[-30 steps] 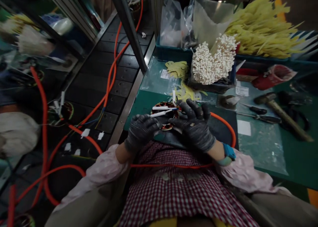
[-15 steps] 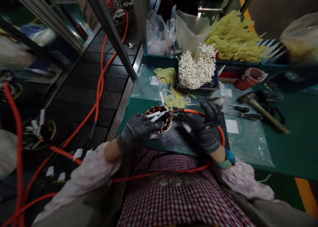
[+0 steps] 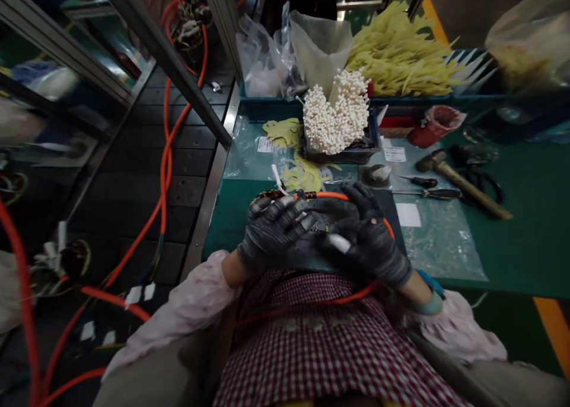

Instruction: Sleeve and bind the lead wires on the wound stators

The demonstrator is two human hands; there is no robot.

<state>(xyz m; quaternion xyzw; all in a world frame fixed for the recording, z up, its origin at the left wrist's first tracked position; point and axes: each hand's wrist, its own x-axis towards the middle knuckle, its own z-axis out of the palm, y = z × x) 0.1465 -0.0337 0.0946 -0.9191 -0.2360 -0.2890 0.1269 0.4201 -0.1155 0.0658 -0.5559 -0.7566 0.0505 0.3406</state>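
My left hand (image 3: 278,232), in a dark grey glove, is closed over the wire ends of a ring-shaped wound coil (image 3: 266,194). It hides most of the coil. An orange cable (image 3: 332,195) with black banding runs from there to the right and passes behind my right hand (image 3: 374,240). That hand, gloved too, has its upper fingers raised and the lower ones curled around a dark hand tool, blurred and mostly hidden. A white piece (image 3: 341,242) shows beside those fingers. One white sleeve (image 3: 278,180) stands up behind my left hand.
A box of white-tipped pieces (image 3: 333,119) stands behind yellow strips (image 3: 300,172). To the right lie a hammer (image 3: 463,184), screwdrivers (image 3: 434,193) and a red cup (image 3: 436,126). A metal post (image 3: 169,62) and a slatted line with orange cables (image 3: 167,169) are at the left.
My left hand has moved right and now covers the coil and white-sleeved wires that showed before. The dark tool at my right hand has shifted and shows less. The view has also shifted slightly.
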